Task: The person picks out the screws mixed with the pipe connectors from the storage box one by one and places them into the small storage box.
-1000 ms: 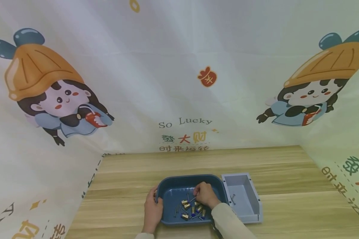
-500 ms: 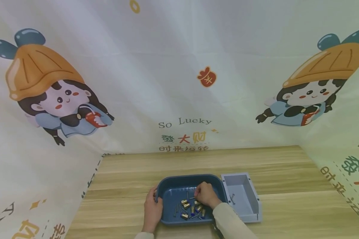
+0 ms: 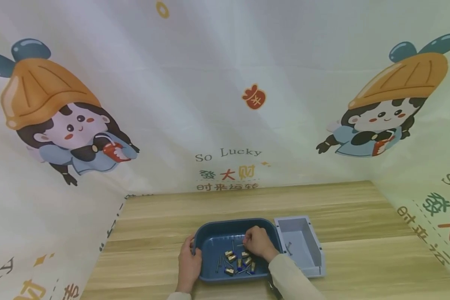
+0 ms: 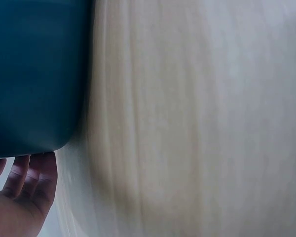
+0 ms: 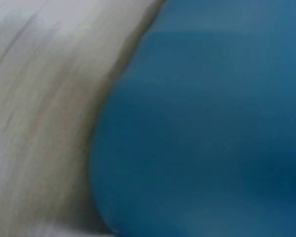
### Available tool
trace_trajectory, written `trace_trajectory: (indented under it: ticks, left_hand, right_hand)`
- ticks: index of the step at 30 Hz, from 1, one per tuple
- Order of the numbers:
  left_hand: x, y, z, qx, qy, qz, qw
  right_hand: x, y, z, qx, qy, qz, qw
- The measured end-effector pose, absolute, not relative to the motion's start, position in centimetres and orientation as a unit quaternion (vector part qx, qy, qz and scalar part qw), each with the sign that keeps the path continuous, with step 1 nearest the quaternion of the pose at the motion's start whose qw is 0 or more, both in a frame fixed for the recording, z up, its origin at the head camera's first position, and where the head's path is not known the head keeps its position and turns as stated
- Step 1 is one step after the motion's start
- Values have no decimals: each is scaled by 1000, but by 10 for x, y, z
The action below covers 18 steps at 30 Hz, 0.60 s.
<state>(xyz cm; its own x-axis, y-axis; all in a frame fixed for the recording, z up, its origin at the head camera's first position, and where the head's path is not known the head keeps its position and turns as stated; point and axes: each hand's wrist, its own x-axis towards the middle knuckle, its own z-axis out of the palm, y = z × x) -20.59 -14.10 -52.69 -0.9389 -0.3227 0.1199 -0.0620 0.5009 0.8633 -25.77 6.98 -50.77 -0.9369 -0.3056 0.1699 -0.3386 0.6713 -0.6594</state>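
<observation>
My left hand [image 3: 189, 265] grips the left side of a dark blue plastic basin [image 3: 228, 221], thumb at the rim and fingers against the outer wall; in the left wrist view, my fingers touch the basin's underside corner. Inside lie several brass fittings [image 3: 229, 271] with blue ends and several thin screws [image 3: 219, 263]. My right hand [image 3: 260, 242] reaches over the right side of the basin and pinches a screw [image 3: 241, 245], its end partly hidden by the fingertips. The right wrist view is filled by the basin's blurred blue wall and no hand shows there.
A light grey open box [image 3: 304, 217] stands against the basin's right side, with a couple of screws [image 3: 288, 248] inside. Both rest on a wood-grain table [image 3: 153, 225]. Printed cloth walls [image 3: 300, 125] enclose the table at the back and sides.
The head view has shifted slightly, so everything sits a little further left. My right hand stays over the basin with only a slight movement, and my left hand keeps its grip.
</observation>
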Motion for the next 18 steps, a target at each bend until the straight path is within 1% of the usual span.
trace_trajectory:
  ticks: [15,18]
  left_hand:
    - [-206,-142,-529,109,-851,-498,128]
    - [-207,-142,-529,109,-852,-497,126]
  right_hand:
    - [-259,83,-491,173,-920,350,34]
    - [-259,86,-489,165,-920,355,27]
